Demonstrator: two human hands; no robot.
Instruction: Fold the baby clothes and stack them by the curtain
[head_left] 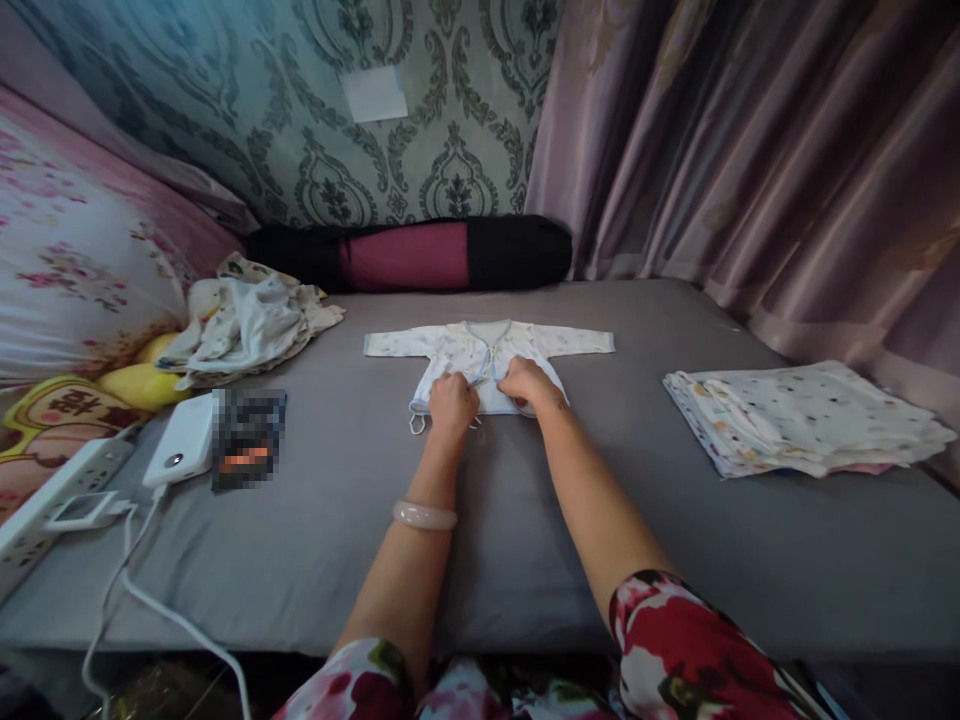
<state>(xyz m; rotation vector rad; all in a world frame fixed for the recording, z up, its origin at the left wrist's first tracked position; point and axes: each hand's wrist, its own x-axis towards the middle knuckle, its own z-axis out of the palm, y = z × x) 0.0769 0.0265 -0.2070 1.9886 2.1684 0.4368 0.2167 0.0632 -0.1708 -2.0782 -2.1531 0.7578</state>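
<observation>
A small white baby shirt (465,345) with blue trim lies face up on the grey sheet, both sleeves stretched out sideways. Its front edges meet near the middle, and a thin tie loops out at the lower left hem. My left hand (452,402), with a pale bangle on its wrist, is closed on the lower left front of the shirt. Beside it, my right hand (525,385) pinches the right front panel near the opening. The fingertips of both hands are partly hidden.
Folded baby clothes (802,420) are stacked at right. A loose pile of clothes (255,320) lies at left, near a white power bank (180,440), a power strip (64,500) and cables. A black and maroon roll (405,255) rests against the wall.
</observation>
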